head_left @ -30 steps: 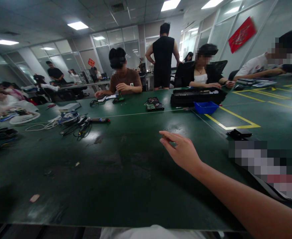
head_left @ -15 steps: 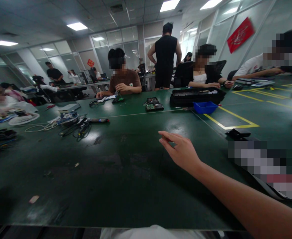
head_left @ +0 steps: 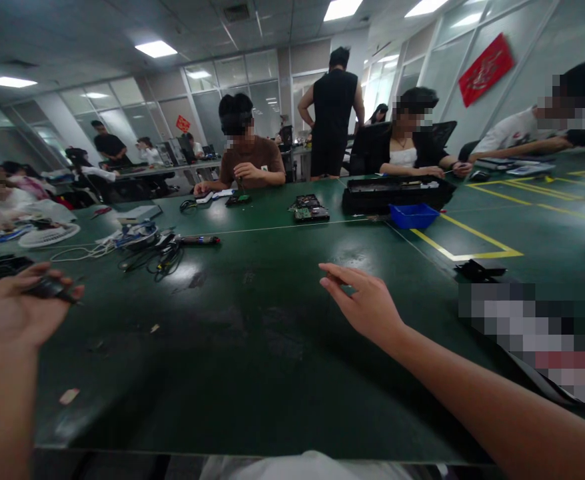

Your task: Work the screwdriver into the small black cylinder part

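Note:
My left hand [head_left: 20, 303] is raised at the left edge, its fingers curled round a small dark object [head_left: 50, 288]. Motion blur hides what kind of object that is; a thin end of it sticks out past the fingertips. Near the middle of the table, my right hand [head_left: 365, 297] hovers or rests low, palm inward. Its fingers reach out to the left, the thumb slightly apart from the index finger, and I see nothing between them. Under both hands is the dark green tabletop [head_left: 197, 373].
Bundled cables [head_left: 165, 257] and a pen-like tool [head_left: 200, 240] lie left of centre. Ahead are circuit boards [head_left: 311, 208], a long black housing [head_left: 397, 193] and a blue tray [head_left: 413, 215]. A blurred-out item [head_left: 527, 333] lies at right. People sit across the table.
My left hand has come into view from the left with the dark object in it. My right hand has stayed almost still.

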Demonstrator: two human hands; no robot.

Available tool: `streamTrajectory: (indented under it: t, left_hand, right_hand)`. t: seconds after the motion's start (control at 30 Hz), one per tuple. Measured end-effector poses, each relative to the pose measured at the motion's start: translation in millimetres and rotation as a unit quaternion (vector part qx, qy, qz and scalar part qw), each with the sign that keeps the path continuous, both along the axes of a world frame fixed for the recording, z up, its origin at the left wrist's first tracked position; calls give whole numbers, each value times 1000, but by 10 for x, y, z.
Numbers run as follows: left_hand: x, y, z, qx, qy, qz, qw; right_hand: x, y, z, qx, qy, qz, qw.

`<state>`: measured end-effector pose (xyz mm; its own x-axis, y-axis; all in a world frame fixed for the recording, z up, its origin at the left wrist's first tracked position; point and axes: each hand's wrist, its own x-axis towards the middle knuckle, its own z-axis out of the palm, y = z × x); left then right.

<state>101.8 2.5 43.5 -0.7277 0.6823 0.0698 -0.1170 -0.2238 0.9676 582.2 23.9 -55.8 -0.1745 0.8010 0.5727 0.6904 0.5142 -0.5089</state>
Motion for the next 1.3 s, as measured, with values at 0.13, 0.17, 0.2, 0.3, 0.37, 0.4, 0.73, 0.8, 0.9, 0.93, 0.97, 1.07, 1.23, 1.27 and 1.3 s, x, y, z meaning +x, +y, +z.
streamTrajectory:
  t: [0.13,0.17,0.2,0.3,0.37,0.4,0.73,0.8,0.9,0.93,0.97,1.07,1.23,1.27,1.3]
  left_hand:
    - [805,317,-325,39,-26,-196,980]
    - [1069,369,-431,27,-24,-239,970]
    - [1332,405,-538,13,-22,-289,957]
    - [2007,421,-812,-57,-5,-398,916]
    - [2320,392,-927,-81,40,-472,877]
    - [2439,377,-965,-84,76,-501,858]
    - [2920,284,-1266,-12,203,-515,833]
    - [2879,267,-1280,-20,186,-514,837]
    - [2773,278,-1279,-14,229,-499,836]
    - [2738,289,-1281,-9,250,-492,834]
    - [2707,302,-1285,-4,268,-485,832]
    - [2656,330,-1300,4,311,-469,827]
    - [2664,318,-1293,1,328,-469,820]
    - [2667,313,-1286,0,326,-471,819]
    - [2667,309,-1280,-2,325,-473,819]
  right_hand:
    - [-1,-12,3,-22,3,-12,1000]
    - [1,-14,8,-27,-3,-12,1000]
    - [3,-16,16,-30,-10,-10,999]
    - [6,-17,40,-22,-28,2,999]
    - [3,-13,51,-14,-33,3,999]
    - [2,-9,54,-12,-37,1,999]
    - [47,-101,117,18,84,-21,996]
    - [41,-139,115,25,165,5,986]
    - [16,-171,86,25,224,34,974]
    - [10,-172,73,25,225,41,973]
    - [6,-169,61,24,222,47,974]
    - [3,-149,34,23,204,56,977]
    - [-9,-148,56,7,152,68,986]
    - [-12,-157,72,7,141,60,988]
    - [-14,-168,91,10,129,51,990]
